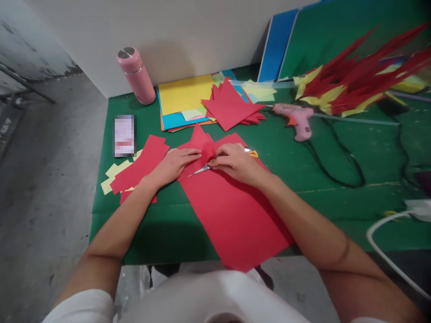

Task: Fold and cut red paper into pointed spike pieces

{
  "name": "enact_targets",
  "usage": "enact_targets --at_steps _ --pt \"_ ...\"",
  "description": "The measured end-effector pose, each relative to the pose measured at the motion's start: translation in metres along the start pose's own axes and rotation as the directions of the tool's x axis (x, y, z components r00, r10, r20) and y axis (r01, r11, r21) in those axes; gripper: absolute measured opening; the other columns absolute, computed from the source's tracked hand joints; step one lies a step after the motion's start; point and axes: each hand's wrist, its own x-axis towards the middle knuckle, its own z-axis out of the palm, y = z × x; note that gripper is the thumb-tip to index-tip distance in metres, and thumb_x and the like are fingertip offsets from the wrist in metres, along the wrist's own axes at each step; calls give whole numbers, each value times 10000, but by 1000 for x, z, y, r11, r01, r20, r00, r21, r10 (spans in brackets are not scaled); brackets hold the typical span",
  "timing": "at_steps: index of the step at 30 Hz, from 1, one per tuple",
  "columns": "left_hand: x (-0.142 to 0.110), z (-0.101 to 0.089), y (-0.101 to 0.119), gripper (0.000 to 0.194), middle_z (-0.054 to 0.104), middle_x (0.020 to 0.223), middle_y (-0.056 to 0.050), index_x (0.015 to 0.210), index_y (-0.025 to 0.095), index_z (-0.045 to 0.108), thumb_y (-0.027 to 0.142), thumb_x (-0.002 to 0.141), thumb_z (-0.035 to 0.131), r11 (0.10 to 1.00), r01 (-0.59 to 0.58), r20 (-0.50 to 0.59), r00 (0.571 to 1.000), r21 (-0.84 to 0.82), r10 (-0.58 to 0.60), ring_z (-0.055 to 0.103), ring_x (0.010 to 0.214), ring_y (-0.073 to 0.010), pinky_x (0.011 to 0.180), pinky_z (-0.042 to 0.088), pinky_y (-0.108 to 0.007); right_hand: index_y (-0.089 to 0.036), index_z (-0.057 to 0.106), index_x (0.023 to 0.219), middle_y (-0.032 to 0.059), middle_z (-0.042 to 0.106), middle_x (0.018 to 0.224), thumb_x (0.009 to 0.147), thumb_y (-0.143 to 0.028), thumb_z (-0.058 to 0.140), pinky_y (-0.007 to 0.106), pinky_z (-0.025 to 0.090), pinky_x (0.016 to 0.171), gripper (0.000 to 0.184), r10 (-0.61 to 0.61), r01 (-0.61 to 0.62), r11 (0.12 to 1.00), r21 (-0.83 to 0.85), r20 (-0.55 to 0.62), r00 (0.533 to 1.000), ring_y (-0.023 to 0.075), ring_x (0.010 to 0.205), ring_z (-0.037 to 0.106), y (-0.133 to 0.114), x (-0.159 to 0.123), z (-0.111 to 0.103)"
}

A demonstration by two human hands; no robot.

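Note:
A big red paper sheet [232,211] lies across the green table [336,170], hanging over its front edge. My left hand [175,163] presses on the sheet's far left part, fingers pinching a folded red flap [205,150]. My right hand [235,162] is closed on the same flap from the right. Scissors [202,169] with yellow handles [253,153] lie under my right hand, the blade tip showing between the hands.
Red strips [141,166] over pale yellow scraps lie at left, beside a phone [124,135]. A pink bottle [136,75], coloured paper stack [185,96], red cut pieces [232,107], pink glue gun [296,119] with black cord, and a red-yellow paper spray [357,80] sit behind.

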Motion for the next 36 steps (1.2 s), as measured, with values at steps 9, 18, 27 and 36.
enact_targets --at_steps 9,18,27,36 --pt "1 -2 2 424 642 1351 -71 1258 248 655 172 1017 315 999 21 22 1000 33 -22 608 1240 -211 983 498 -410 -258 745 921 64 630 901 1002 -336 491 355 299 723 278 41 -41 999 -3 42 998 204 854 538 -13 6 6" --pt "1 -3 2 420 636 1359 -56 1249 264 662 181 1013 325 999 40 34 999 24 -40 594 1259 -212 1021 483 -422 -239 737 915 66 621 908 1000 -313 495 349 292 729 267 22 -22 1000 6 27 999 200 859 528 -19 10 9" --pt "2 -3 3 425 641 1348 -87 1249 214 654 122 995 326 999 10 37 999 31 -11 600 1254 -214 990 493 -421 -252 735 922 67 635 941 998 -328 503 349 324 752 255 -83 77 994 74 81 993 201 910 565 -19 5 1" --pt "-1 -1 9 341 632 1349 -96 1280 220 629 243 1008 425 998 46 22 999 51 -47 577 1265 -242 1046 458 -453 -273 713 1041 94 661 1007 948 -336 539 458 422 845 207 209 -206 978 35 -189 959 284 970 595 17 -14 -29"
